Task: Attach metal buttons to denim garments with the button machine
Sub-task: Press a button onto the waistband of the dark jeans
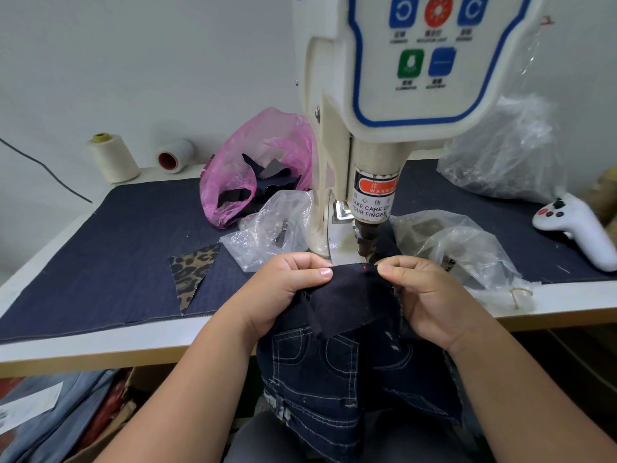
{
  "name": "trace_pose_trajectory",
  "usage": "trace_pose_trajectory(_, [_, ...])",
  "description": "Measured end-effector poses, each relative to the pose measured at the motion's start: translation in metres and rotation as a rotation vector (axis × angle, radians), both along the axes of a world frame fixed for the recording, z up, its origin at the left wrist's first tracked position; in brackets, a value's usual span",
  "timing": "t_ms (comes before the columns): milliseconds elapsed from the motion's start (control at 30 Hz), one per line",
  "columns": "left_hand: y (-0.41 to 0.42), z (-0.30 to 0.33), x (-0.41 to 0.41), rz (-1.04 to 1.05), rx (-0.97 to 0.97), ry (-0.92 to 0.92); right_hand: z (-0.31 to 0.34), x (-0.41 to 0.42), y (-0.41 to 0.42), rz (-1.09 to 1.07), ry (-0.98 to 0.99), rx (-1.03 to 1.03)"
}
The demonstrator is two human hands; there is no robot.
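A dark denim garment (354, 295) with white stitching hangs from the table edge down to my lap. My left hand (287, 289) pinches its top edge on the left. At the right end of that edge my right hand (424, 295) pinches it too. The edge is stretched flat just in front of the punch head (365, 238) of the cream button machine (377, 111). A red light dot (366, 268) falls on the denim between my thumbs. No metal button is visible on the cloth.
A dark denim mat (117, 255) covers the table. On it lie a leopard-print scrap (190, 275), a pink bag (253, 168) of cloth pieces, clear plastic bags (273, 228) beside the machine, and a white controller (581, 228) at right. Two thread spools (113, 158) stand at back left.
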State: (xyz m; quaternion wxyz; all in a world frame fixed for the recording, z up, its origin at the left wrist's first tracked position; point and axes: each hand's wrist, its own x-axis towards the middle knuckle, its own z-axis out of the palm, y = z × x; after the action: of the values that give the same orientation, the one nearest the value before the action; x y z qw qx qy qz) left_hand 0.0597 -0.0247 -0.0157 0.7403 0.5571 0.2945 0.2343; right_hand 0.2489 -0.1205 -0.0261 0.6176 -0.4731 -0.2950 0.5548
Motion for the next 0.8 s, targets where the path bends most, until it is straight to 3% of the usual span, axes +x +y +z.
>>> trace_pose_trajectory(800, [0.0003, -0.0004, -0.0003, -0.007, 0.009, 0.010, -0.0012, 0.0005, -0.0010, 0.014, 0.005, 0.007])
